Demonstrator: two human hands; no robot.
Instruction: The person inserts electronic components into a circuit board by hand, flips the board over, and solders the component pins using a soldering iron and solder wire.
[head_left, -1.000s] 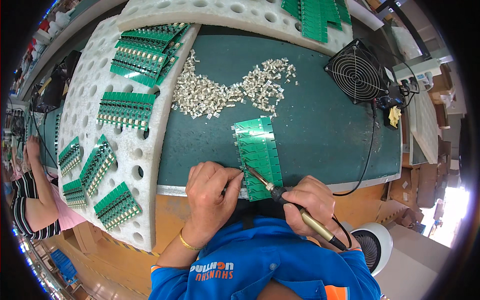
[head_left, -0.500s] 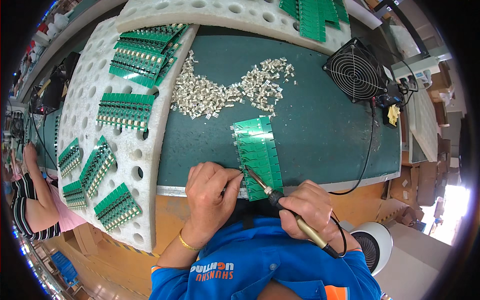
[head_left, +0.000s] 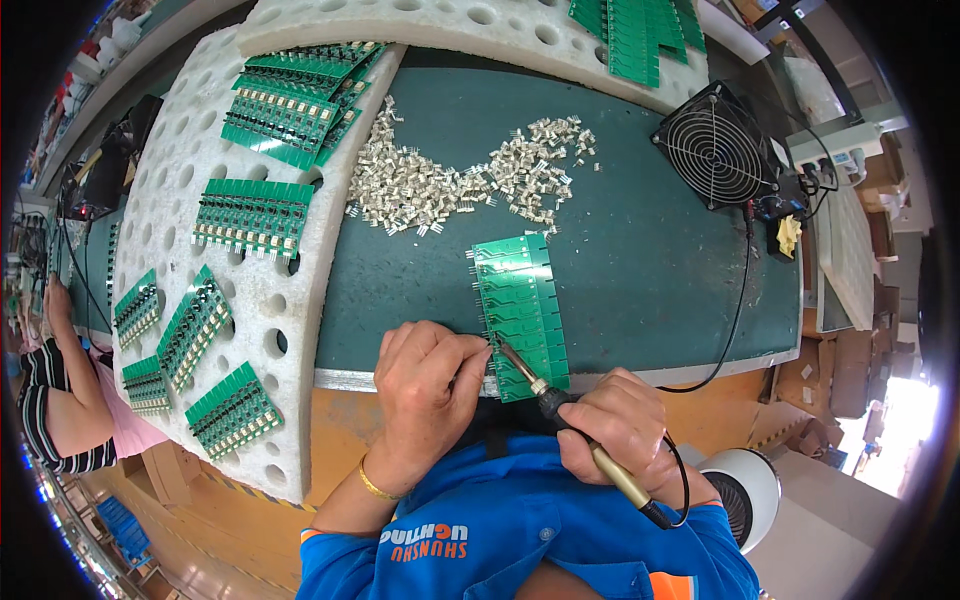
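A green circuit board panel lies on the dark green tabletop, a row of small pins along its left edge. My right hand is closed around a soldering iron, whose tip slants up and left onto the panel's lower left part. Beside that tip, at the panel's left edge, my left hand makes a pinch with thumb and forefinger. What the pinch holds, if anything, is too small to make out. Beyond the panel lies a loose heap of small white pin connectors.
White foam boards with round holes carry several populated circuit panels at left and bare ones at the back. A black fan stands at the right; a cable runs down from it. Another person's arm shows at far left.
The whole view has shifted slightly. My hands stay at the panel's left edge, and the soldering iron's tip still rests near the same spot.
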